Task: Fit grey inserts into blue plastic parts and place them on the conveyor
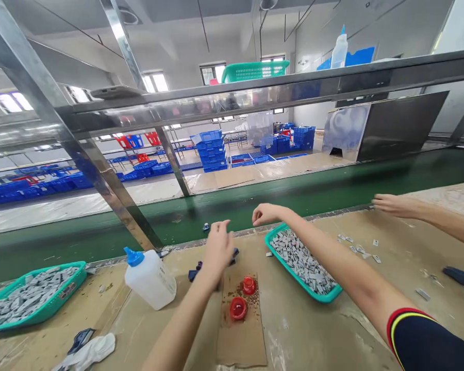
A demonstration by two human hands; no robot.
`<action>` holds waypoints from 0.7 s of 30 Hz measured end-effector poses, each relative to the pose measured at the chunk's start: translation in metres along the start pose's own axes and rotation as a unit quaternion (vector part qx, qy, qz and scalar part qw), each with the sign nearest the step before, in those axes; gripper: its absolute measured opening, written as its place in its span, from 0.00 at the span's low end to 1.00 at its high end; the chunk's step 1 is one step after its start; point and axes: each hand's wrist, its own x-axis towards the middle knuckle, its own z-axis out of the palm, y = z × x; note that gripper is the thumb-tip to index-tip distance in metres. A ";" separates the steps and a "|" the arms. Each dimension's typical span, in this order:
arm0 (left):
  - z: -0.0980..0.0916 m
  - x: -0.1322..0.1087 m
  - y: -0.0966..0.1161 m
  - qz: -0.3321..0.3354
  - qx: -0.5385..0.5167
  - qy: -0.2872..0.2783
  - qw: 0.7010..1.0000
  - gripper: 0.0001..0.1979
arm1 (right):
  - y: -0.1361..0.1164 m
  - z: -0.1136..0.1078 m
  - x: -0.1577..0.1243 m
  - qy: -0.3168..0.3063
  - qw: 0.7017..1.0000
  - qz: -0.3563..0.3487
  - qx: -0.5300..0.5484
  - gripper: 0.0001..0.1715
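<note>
My left hand (pixel 219 246) reaches over the table edge by the green belt, its fingers loosely apart and nothing visible in them. Just ahead of it a small dark blue part (pixel 206 227) lies on the belt. More dark blue parts (pixel 194 272) rest beside my left wrist, partly hidden by it. My right hand (pixel 269 213) hovers at the belt's near edge, fingers curled together; what they may hold is hidden. Below my right forearm stands a green basket (pixel 325 298) of small grey pieces. Between my arms, two red cups (pixel 249 285) sit on a stained cardboard strip (pixel 242 345).
A white bottle with a blue cap (pixel 150 278) stands left of my left arm. Farther left are another green basket (pixel 58 304) and a white cloth (pixel 96 348). A co-worker's hand (pixel 390 204) reaches in from the right. A metal frame (pixel 224 105) crosses above the belt.
</note>
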 end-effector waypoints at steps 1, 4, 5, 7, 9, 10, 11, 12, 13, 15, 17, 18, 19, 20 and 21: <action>0.003 -0.021 0.026 0.045 -0.024 -0.019 0.999 0.18 | 0.012 -0.005 -0.010 -0.006 1.000 0.021 0.002 0.20; 0.007 -0.083 0.108 0.227 -0.217 -0.094 0.945 0.17 | 0.035 -0.011 -0.040 -0.041 0.996 0.079 0.002 0.19; 0.008 -0.102 0.132 0.264 -0.265 -0.117 0.920 0.17 | 0.037 -0.009 -0.048 -0.046 0.994 0.094 -0.003 0.19; 0.010 -0.132 0.168 0.315 -0.300 -0.171 0.884 0.20 | 0.035 -0.002 -0.062 -0.038 0.992 0.115 -0.022 0.19; 0.015 -0.153 0.188 0.324 -0.312 -0.198 0.871 0.22 | 0.028 0.008 -0.071 -0.017 0.990 0.130 -0.047 0.18; 0.019 -0.161 0.194 0.319 -0.314 -0.203 0.871 0.23 | 0.023 0.012 -0.074 -0.007 0.989 0.139 -0.059 0.16; 0.023 -0.168 0.197 0.308 -0.314 -0.206 0.874 0.23 | 0.019 0.017 -0.076 0.000 0.986 0.149 -0.070 0.15; 0.028 -0.175 0.198 0.294 -0.309 -0.210 0.880 0.22 | 0.016 0.021 -0.079 0.005 0.984 0.162 -0.080 0.14; 0.033 -0.181 0.199 0.278 -0.300 -0.216 0.887 0.22 | 0.012 0.025 -0.081 0.009 0.980 0.175 -0.090 0.13; 0.042 -0.191 0.199 0.247 -0.275 -0.238 0.898 0.21 | 0.007 0.033 -0.085 0.019 0.974 0.201 -0.103 0.14; 0.050 -0.200 0.198 0.228 -0.262 -0.265 0.900 0.19 | 0.002 0.041 -0.089 0.038 0.968 0.220 -0.110 0.15; 0.052 -0.204 0.197 0.221 -0.265 -0.280 0.896 0.17 | 0.000 0.045 -0.092 0.050 0.967 0.225 -0.110 0.16; 0.052 -0.206 0.194 0.215 -0.275 -0.296 0.889 0.15 | -0.001 0.048 -0.094 0.062 0.967 0.225 -0.106 0.16; 0.050 -0.208 0.190 0.215 -0.290 -0.317 0.877 0.13 | -0.002 0.050 -0.097 0.076 0.967 0.221 -0.100 0.15; 0.045 -0.207 0.183 0.220 -0.308 -0.343 0.860 0.11 | -0.003 0.051 -0.100 0.093 0.968 0.215 -0.090 0.14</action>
